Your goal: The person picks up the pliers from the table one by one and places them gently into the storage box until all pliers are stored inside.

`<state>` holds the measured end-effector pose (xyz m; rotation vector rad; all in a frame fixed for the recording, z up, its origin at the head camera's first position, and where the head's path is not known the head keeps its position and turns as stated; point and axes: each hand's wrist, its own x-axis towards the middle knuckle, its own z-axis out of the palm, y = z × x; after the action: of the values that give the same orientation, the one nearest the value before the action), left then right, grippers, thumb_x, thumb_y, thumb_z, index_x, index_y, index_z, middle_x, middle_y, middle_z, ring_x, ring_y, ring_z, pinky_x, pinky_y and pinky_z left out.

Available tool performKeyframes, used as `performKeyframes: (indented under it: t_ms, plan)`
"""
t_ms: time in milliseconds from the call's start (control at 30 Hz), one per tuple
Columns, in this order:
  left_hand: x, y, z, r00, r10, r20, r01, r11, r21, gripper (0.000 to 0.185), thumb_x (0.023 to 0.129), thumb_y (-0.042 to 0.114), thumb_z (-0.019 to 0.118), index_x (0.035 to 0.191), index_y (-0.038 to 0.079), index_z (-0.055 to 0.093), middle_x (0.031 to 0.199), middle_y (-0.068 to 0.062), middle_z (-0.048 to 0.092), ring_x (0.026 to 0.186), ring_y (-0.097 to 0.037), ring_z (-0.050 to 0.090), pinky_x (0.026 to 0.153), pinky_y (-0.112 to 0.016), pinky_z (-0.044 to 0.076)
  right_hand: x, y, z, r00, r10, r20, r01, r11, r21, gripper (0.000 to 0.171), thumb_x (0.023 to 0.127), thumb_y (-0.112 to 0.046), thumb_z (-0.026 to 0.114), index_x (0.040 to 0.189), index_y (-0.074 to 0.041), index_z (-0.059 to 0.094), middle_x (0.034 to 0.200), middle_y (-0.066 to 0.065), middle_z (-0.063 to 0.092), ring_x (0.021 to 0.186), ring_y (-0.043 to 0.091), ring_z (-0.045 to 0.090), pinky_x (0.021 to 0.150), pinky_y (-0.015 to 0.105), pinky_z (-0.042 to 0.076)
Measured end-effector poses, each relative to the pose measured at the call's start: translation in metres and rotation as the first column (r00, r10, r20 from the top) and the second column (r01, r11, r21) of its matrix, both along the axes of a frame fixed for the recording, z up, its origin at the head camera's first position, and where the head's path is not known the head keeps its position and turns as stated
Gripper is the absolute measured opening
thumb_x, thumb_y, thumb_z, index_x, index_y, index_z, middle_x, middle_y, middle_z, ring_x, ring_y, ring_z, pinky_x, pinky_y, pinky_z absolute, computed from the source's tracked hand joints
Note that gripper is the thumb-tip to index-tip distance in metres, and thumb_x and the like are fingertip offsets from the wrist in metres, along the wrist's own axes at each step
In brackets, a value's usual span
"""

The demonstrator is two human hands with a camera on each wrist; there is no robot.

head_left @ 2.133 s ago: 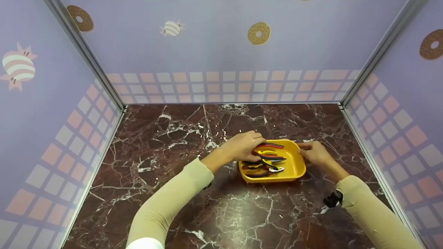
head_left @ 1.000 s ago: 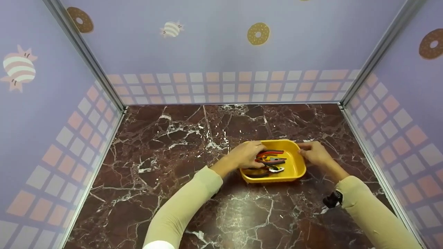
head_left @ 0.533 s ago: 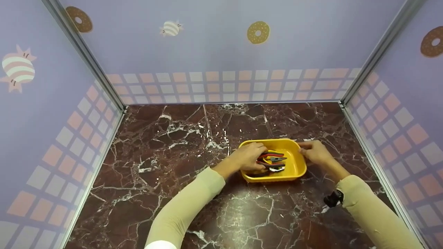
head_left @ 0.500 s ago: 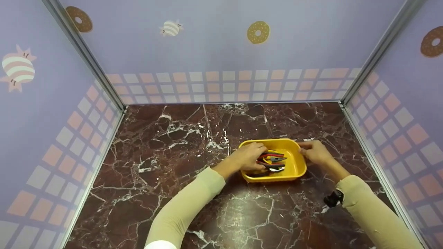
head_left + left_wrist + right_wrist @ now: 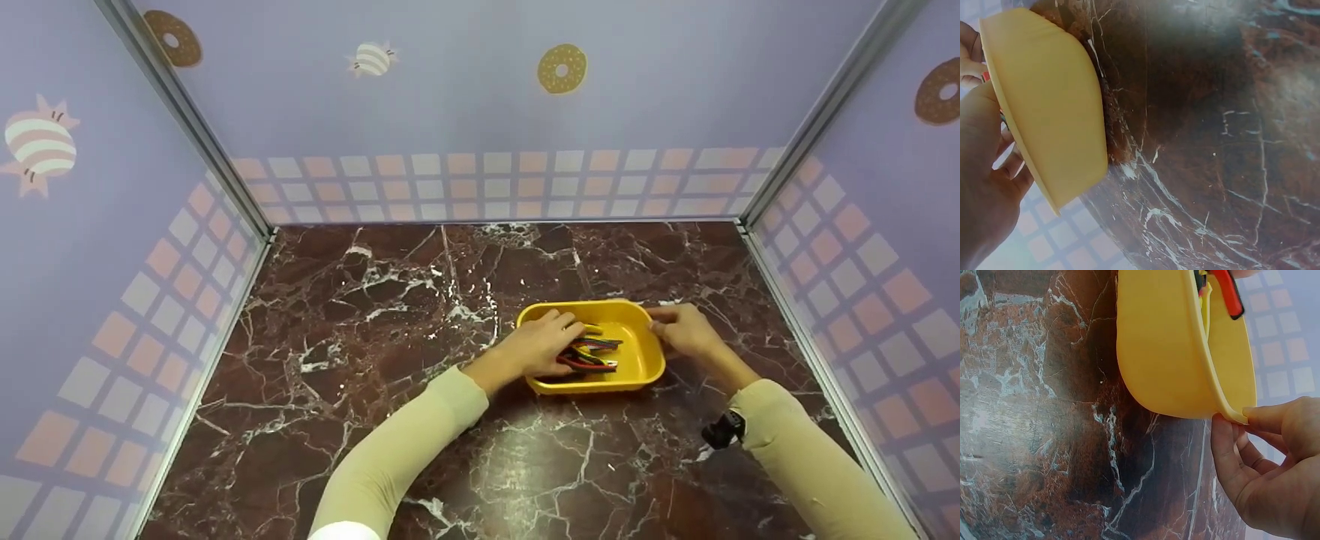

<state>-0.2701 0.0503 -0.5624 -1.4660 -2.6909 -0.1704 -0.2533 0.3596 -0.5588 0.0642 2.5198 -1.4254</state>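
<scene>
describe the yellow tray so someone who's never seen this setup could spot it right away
On the dark red marble tabletop, look a little right of centre, between the person's two hands. There sits the yellow tray, a shallow rounded plastic dish; the left hand reaches into it and the right hand pinches its right rim. It is the only bright yellow thing on the table, and it holds pliers with red and black handles.

A dark red-brown marble tabletop with white veining fills the lower part of the head view; its polished surface throws back a soft glare near the front. Three lavender walls close it in: a back wall, a left wall and a right wall; grey metal posts mark the corners. Doughnuts and striped sweets are printed on the walls; a band of pink and white squares runs along their base.
</scene>
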Motion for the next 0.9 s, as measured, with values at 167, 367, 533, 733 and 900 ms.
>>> performKeyframes:
  t_ms: [167, 367, 533, 733, 900]
  plan:
    - [0.001, 0.0, 0.001, 1.0, 0.016, -0.003, -0.016, 0.999, -0.033, 0.063, 0.088, 0.048, 0.084, 0.136, 0.017, 0.059, 0.132, -0.006, 0.056, 0.115, -0.024, 0.056, 0.091, -0.035, 0.057, -0.002, 0.0, 0.001, 1.0, 0.017, 0.003, -0.017, 1.0, 0.012, 0.043, 0.107, -0.005, 0.057, 0.148, 0.007, 0.056, 0.117, 0.035, 0.069, 0.08, 0.027, 0.075, 0.066, 0.043, 0.065]
    - [-0.003, -0.003, 0.002, 0.999, 0.023, 0.046, -0.021, 0.999, -0.028, 0.058, 0.089, 0.052, 0.083, 0.132, 0.018, 0.063, 0.127, -0.003, 0.056, 0.113, -0.022, 0.056, 0.092, -0.032, 0.055, -0.005, 0.0, -0.001, 1.0, 0.0, -0.002, 0.0, 1.0, 0.006, 0.042, 0.106, -0.002, 0.058, 0.146, 0.009, 0.057, 0.117, 0.035, 0.069, 0.079, 0.027, 0.076, 0.065, 0.044, 0.065]
    - [-0.005, -0.005, 0.003, 0.995, 0.003, 0.098, -0.002, 1.0, -0.004, 0.058, 0.088, 0.05, 0.084, 0.132, 0.017, 0.065, 0.125, -0.002, 0.057, 0.111, -0.021, 0.056, 0.094, -0.032, 0.054, -0.004, 0.001, -0.002, 1.0, -0.011, 0.006, 0.011, 1.0, 0.029, 0.043, 0.106, -0.004, 0.058, 0.147, 0.008, 0.056, 0.119, 0.034, 0.069, 0.081, 0.026, 0.075, 0.066, 0.043, 0.065]
    - [-0.006, -0.012, 0.009, 0.992, -0.016, 0.128, 0.017, 1.0, -0.002, 0.061, 0.088, 0.049, 0.084, 0.135, 0.017, 0.065, 0.125, -0.002, 0.057, 0.115, -0.023, 0.057, 0.099, -0.035, 0.052, -0.003, -0.001, -0.003, 1.0, -0.021, -0.01, 0.022, 0.997, 0.068, 0.042, 0.106, -0.004, 0.056, 0.147, 0.007, 0.058, 0.12, 0.034, 0.068, 0.083, 0.027, 0.076, 0.064, 0.043, 0.065]
    - [-0.01, -0.022, 0.02, 0.987, 0.008, 0.159, -0.007, 1.0, -0.007, 0.065, 0.087, 0.049, 0.085, 0.139, 0.018, 0.062, 0.131, -0.003, 0.058, 0.125, -0.024, 0.057, 0.104, -0.037, 0.051, -0.002, -0.004, 0.0, 1.0, 0.018, -0.005, -0.018, 0.997, 0.08, 0.043, 0.106, -0.006, 0.057, 0.147, 0.007, 0.057, 0.121, 0.035, 0.067, 0.086, 0.031, 0.075, 0.063, 0.043, 0.065]
